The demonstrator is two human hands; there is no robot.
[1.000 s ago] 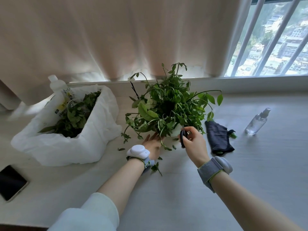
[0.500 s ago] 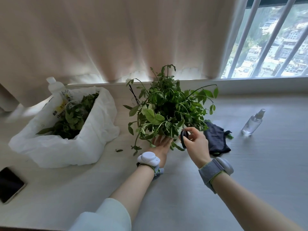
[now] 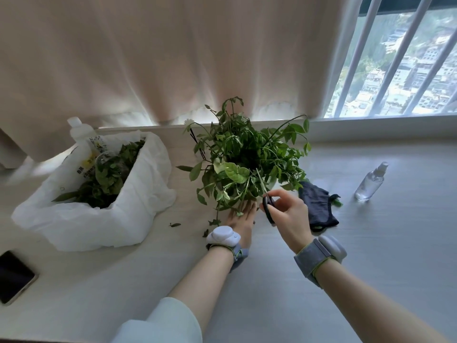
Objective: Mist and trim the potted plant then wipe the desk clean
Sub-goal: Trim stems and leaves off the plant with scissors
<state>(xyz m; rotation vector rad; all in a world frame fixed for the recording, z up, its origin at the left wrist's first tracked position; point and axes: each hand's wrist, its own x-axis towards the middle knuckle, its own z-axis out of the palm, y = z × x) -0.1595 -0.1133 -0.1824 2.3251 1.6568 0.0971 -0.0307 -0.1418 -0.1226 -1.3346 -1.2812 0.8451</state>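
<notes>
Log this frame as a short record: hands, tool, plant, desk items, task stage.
stage: trimming; wiping not started
right hand: grips black-handled scissors, blades pointing up into the foliage
left hand: fingers extended under the low front leaves, tips hidden
potted plant: upright, mid-desk near the sill
white bag: left of plant, holds green clippings
dark cloth: crumpled, right of plant, unheld
spray bottle: right of cloth, unheld
loose leaves: on desk near left wrist
phone: far left
</notes>
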